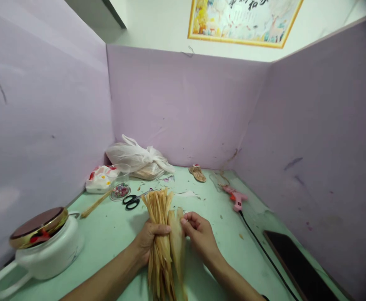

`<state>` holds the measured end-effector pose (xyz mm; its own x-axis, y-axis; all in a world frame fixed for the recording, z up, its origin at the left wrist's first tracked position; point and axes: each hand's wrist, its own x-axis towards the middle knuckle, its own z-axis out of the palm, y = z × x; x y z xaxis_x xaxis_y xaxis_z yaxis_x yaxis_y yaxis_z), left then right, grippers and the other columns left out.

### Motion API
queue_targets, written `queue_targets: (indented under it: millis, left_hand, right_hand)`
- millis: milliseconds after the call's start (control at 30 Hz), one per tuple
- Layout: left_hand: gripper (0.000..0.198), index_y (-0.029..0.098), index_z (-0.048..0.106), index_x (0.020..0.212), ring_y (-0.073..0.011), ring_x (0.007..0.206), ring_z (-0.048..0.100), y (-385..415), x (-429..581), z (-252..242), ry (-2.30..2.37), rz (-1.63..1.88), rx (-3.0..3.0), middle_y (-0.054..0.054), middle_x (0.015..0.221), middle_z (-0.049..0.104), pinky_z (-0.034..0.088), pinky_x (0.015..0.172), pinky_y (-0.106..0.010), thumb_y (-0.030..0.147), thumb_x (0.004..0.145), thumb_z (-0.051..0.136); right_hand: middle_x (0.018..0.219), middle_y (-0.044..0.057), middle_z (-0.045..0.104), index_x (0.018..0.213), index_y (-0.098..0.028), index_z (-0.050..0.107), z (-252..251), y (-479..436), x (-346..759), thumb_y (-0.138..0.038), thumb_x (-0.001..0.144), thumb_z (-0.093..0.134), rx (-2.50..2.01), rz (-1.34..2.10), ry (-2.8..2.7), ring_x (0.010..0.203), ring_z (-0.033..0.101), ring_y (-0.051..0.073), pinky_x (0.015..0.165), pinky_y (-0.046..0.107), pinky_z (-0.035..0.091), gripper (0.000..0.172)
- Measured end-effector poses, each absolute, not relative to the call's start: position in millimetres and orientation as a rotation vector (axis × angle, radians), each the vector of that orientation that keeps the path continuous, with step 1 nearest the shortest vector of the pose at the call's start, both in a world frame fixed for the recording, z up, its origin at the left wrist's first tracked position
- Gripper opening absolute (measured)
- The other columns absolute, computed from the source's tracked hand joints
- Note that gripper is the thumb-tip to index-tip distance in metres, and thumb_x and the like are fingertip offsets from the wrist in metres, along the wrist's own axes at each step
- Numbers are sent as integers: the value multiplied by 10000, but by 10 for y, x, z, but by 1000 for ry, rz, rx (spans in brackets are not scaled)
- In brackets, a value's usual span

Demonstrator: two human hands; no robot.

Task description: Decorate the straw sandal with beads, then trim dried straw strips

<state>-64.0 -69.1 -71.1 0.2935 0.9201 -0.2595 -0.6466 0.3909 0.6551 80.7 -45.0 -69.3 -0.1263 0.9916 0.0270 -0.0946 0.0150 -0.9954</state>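
My left hand (149, 238) is wrapped round a thick bundle of dry, straw-coloured husk strips (159, 209), its thumb across the front. The bundle stands upright, cut ends fanned at the top, long ends hanging toward me. Between thumb and fingertips my right hand (198, 234) pinches a wider flat husk strip (177, 238) at the bundle's right side. That strip is paler than the rest, and its upper end is split. Just behind the bundle lie black-handled scissors (131, 201), their blades partly hidden by it.
At left stand a white lidded mug (49, 259), a clear cup of beads (121, 190), a thin straw bundle (96, 205) and a tissue pack (101, 179). Behind is a white plastic bag (139, 156). A small woven slipper (198, 172), pink glue gun (236, 197) and dark phone (295, 263) lie rightward.
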Motion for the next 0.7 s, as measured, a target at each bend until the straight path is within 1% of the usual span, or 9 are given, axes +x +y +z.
queue_targets:
  millis: [100,233,333,433,500,567,633,700]
  left_hand:
    - [340,55,673,860,-239,593,667,-705,-658,-655,691,1146,485,-131,690,727,524,622,-363,38,522,648]
    - [368,81,657,888,-252,601,664,-689,-675,-644,716,1209,506,-114,692,723,527,590,-374,49,523,678]
    - [315,80,655,854,-250,588,659,-645,-697,-688,761,1202,491,-117,675,716,527,571,-377,64,542,695]
    - [336,92,649,874,-254,596,657,-611,-715,-724,826,1194,507,-115,704,716,532,570,-395,88,544,718]
    - [381,102,645,912,-254,637,660,-604,-720,-733,853,1182,513,-114,753,717,536,605,-403,104,541,733]
    - [407,112,642,934,-248,689,660,-605,-724,-738,874,1181,494,-106,790,712,532,654,-394,116,540,742]
    - [374,116,646,899,-231,675,654,-606,-729,-741,909,1186,481,-87,751,704,528,655,-373,128,539,747]
    - [310,118,648,825,-206,612,640,-601,-737,-744,939,1172,469,-68,681,690,524,613,-347,143,534,751]
  right_hand:
    - [500,-56,505,620,-172,523,-636,-458,814,-413,599,692,-1049,1433,-1156,480,447,99,502,237,391,295]
    - [532,-40,531,651,-176,518,-631,-464,797,-493,586,700,-1068,1612,-1042,469,488,110,480,256,427,372]
    - [543,-11,571,720,-151,569,-697,-442,779,-485,544,746,-1088,1762,-972,465,517,119,489,270,436,417]
    - [559,5,597,803,-128,596,-754,-414,783,-418,476,812,-1087,1872,-895,479,536,122,509,267,430,487]
    - [595,20,617,793,-122,607,-758,-408,802,-373,498,816,-1031,1969,-809,513,558,121,547,261,433,440]
    - [605,24,619,725,-118,612,-739,-411,821,-330,556,794,-944,2074,-706,527,563,112,564,247,431,326]
    - [602,21,616,686,-120,611,-713,-412,835,-303,614,760,-870,2138,-605,527,566,106,564,236,439,247]
    - [653,34,642,700,-126,618,-690,-389,853,-282,640,738,-830,2138,-492,587,604,129,607,252,478,205]
